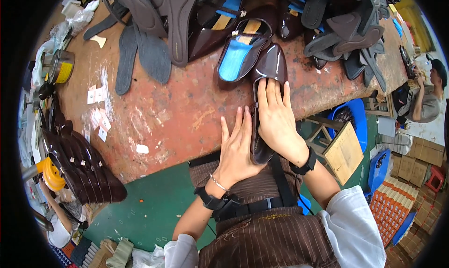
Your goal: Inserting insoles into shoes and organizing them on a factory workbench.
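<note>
Frame centre — both hands flat, fingers open: right hand (276, 120) atop glossy brown shoe (267, 76), left hand (238, 148) beside. White square labels (98, 109) left — on worn red table (177, 113).

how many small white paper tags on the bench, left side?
7 that I can make out: two white tags by the chalk scribble, four clustered lower toward the bench edge, one alone near the front edge. Overlaps may hide more.

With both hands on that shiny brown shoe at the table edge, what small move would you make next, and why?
Probably slide the brown shoe further onto the workbench. Its heel end hangs past the table edge, the right hand lies flat on top of it and the left hand presses against its side, so neither hand truly grips it.
</note>
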A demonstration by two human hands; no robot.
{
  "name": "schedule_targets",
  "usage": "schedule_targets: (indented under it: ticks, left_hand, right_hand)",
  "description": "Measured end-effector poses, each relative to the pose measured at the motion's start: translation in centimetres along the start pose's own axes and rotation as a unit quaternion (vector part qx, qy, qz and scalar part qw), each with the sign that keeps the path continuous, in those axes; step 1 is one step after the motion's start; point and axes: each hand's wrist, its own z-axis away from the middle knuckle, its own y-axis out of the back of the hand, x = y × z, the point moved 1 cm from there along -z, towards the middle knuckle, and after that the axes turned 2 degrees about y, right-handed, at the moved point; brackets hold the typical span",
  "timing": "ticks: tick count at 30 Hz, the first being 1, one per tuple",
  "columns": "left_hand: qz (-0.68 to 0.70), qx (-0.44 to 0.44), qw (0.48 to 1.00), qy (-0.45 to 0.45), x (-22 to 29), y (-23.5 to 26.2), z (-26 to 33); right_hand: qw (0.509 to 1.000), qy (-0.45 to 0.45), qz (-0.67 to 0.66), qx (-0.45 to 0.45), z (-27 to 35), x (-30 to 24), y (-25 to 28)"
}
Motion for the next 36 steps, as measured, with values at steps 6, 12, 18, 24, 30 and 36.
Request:
schedule_targets:
  ticks: [6,12,18,24,30,36]
  left_hand:
    - [-0.029,0.005,1.000,0.003,0.2,0.6,0.1]
    - [0.219,-0.037,0.970,0.101,-0.8,5.4,4.5]
    - [0.439,0.110,0.855,0.254,3.5,16.2,14.0]
    - [0.026,0.279,0.912,0.301,-3.3,20.5,18.1]
    - [-0.265,0.395,0.839,0.263,-2.6,19.5,14.0]
    - [-0.116,0.168,0.978,0.039,3.3,16.5,-4.9]
  right_hand:
    - [0.997,-0.018,-0.032,-0.068,-3.5,0.7,-1.8]
    - [0.864,0.064,-0.489,-0.105,-0.3,6.4,6.5]
    - [0.965,-0.147,0.002,0.218,-1.9,21.2,8.5]
    - [0.983,0.008,0.118,0.138,-3.8,26.9,6.4]
    - [0.995,0.046,0.080,0.029,-5.0,27.7,9.8]
    - [0.975,0.162,0.012,0.152,-4.5,27.2,12.2]
